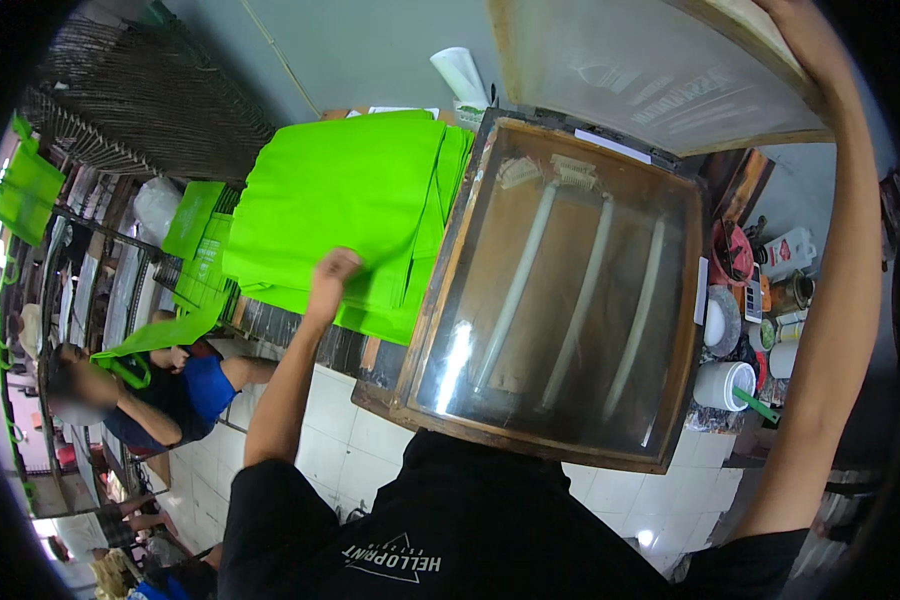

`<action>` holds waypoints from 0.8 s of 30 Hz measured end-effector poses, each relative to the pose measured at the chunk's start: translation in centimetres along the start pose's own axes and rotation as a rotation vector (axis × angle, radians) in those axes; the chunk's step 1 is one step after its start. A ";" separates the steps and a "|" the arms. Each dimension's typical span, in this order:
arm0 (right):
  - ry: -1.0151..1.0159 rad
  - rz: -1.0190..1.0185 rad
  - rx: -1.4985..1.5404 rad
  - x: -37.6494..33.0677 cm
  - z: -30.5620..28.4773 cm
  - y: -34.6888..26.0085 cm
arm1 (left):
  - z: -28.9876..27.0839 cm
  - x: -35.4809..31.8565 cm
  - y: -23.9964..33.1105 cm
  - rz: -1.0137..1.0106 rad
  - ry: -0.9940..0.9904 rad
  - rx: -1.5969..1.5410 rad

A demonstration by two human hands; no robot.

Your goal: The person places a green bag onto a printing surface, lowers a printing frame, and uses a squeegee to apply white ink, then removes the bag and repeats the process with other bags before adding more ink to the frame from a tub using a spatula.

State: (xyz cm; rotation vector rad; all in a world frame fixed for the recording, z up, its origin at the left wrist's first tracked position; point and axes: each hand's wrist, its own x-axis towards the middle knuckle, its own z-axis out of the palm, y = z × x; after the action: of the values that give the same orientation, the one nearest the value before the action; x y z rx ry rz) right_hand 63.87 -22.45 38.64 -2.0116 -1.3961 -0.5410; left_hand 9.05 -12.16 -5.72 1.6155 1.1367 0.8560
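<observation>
A tall stack of bright green fabric bags [340, 190] lies to the left of a glass-topped printing table [560, 290]. My left hand [336, 270] is over the stack with its fingers curled, slightly blurred, at a crease in the top green bag. At the upper right, a screen printing frame [660, 75] is tilted up from the far side of the glass. My right arm reaches up to it, and my right hand [795, 25] grips its raised edge; the fingertips are cut off by the picture's rim. Under the glass run three pale tubes [520, 285].
Right of the glass stand a white tub [722, 385] with a green-handled tool, a pink bowl [732, 252] and a white jug [790, 252]. A paper roll [458, 75] stands behind. At left, a seated person [165, 395] handles a green bag near drying racks [150, 90].
</observation>
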 end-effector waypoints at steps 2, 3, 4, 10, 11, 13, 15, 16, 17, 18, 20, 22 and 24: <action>-0.022 0.100 0.073 -2.4 0.6 -2.9 | 0.1 0.1 4.6 -0.113 0.364 -0.429; 0.007 -0.063 0.117 -1.8 0.5 -1.2 | 1.4 -0.5 8.0 -0.056 0.334 -0.453; 0.023 -0.083 0.110 -1.4 0.6 -1.0 | 2.6 -1.5 10.1 0.004 0.311 -0.474; 0.017 -0.086 0.000 -0.8 -0.8 0.0 | 17.6 -9.2 14.0 -0.020 -0.626 0.198; 0.025 -0.098 -0.002 -0.5 -0.7 0.3 | 20.8 -10.3 12.6 0.247 -0.706 0.249; 0.022 -0.153 0.023 0.5 1.2 0.2 | 26.2 -13.6 11.4 0.488 -0.759 0.257; 0.041 -0.177 -0.065 1.0 0.2 1.7 | 31.8 -15.8 13.0 0.574 -0.862 0.207; 0.027 -0.181 -0.061 1.1 0.1 1.8 | 33.6 -16.8 13.8 0.623 -0.911 0.240; 0.013 -0.185 -0.057 1.1 0.1 1.9 | 34.9 -17.5 14.5 0.672 -0.958 0.271; -0.001 -0.189 -0.051 1.2 0.2 2.1 | 35.8 -17.4 16.0 0.599 -0.936 0.285; 0.020 -0.203 -0.099 2.2 0.3 2.8 | 37.5 -15.6 19.7 0.450 -0.882 0.326; 0.019 -0.225 -0.085 2.4 0.6 2.7 | 39.8 -7.8 19.1 0.501 -0.762 0.113; 0.002 -0.238 -0.028 1.5 0.0 2.4 | 41.9 1.3 18.6 0.518 -0.465 0.344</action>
State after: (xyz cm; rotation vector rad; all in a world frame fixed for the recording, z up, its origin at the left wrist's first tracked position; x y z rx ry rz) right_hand 66.70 -21.98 38.98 -1.8766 -1.6461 -0.6688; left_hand 52.58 -25.71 -0.75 2.3045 0.5574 0.5613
